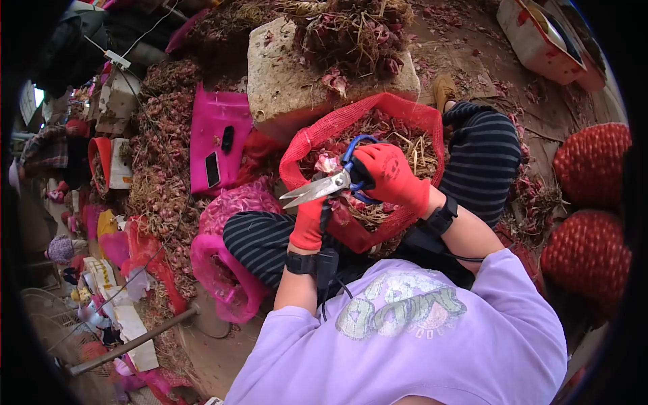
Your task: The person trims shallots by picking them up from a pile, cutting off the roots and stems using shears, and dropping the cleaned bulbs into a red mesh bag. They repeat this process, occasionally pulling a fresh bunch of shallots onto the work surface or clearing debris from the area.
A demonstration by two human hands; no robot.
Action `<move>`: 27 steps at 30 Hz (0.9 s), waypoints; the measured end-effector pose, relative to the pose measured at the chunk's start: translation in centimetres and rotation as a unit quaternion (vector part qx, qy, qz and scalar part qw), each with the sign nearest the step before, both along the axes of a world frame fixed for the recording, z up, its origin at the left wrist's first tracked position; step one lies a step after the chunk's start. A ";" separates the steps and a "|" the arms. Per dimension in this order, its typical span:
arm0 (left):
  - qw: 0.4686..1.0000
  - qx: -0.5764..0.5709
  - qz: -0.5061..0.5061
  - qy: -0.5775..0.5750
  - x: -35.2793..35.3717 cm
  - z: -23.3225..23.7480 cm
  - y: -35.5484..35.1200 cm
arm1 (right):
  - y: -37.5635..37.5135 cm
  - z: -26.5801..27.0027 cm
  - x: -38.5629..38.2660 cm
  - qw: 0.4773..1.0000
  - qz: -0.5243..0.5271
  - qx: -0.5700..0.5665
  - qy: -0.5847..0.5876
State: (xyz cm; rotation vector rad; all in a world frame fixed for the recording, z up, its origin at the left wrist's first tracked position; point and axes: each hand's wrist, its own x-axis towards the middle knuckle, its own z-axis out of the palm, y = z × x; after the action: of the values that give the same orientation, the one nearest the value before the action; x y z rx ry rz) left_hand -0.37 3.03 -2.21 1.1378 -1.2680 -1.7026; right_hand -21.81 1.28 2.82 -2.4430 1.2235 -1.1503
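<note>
My right hand (391,177), in a red glove, is closed on blue-handled scissors (317,190), whose blades are parted and point left. Behind the blades, my left hand (308,221), also gloved in red, is held close; its fingers are largely hidden. A pinkish-white bulb (327,163) shows just above the blades, and I cannot tell whether my left hand touches it. Both hands are over a red mesh sack (297,152) with its rim spread open, holding dry stalks and purple-red peelings. A foam block (277,74) beyond the sack bears a bunch of dried bulbs (358,34).
Left of the sack lie a pink sheet (202,115) with a phone (212,170) and a pink bag (250,287). A long heap of bulbs (158,162) is further left. Full red mesh sacks (586,253) stand right. A white tub (533,44) is at upper right.
</note>
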 end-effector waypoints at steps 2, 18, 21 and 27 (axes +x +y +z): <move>0.998 0.059 -0.003 -0.003 -0.3 0.3 0.0 | 0.1 -0.3 0.1 0.999 -0.013 0.044 -0.007; 0.984 0.080 0.051 0.153 -1.1 0.6 0.5 | 0.1 -0.1 -0.3 0.999 0.004 0.049 0.001; 0.988 0.076 0.029 0.129 -1.0 0.8 0.2 | 0.2 -0.6 0.0 0.998 -0.012 0.054 -0.024; 0.991 0.082 0.048 0.093 -2.3 2.5 -0.2 | 0.1 -0.5 0.4 0.852 -0.007 0.381 -0.359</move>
State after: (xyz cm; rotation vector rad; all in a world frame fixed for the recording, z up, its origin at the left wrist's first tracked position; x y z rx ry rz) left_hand -2.70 2.86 0.30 1.0861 -0.9600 -1.8190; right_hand -21.43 1.38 2.31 -1.2475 1.1248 -1.1159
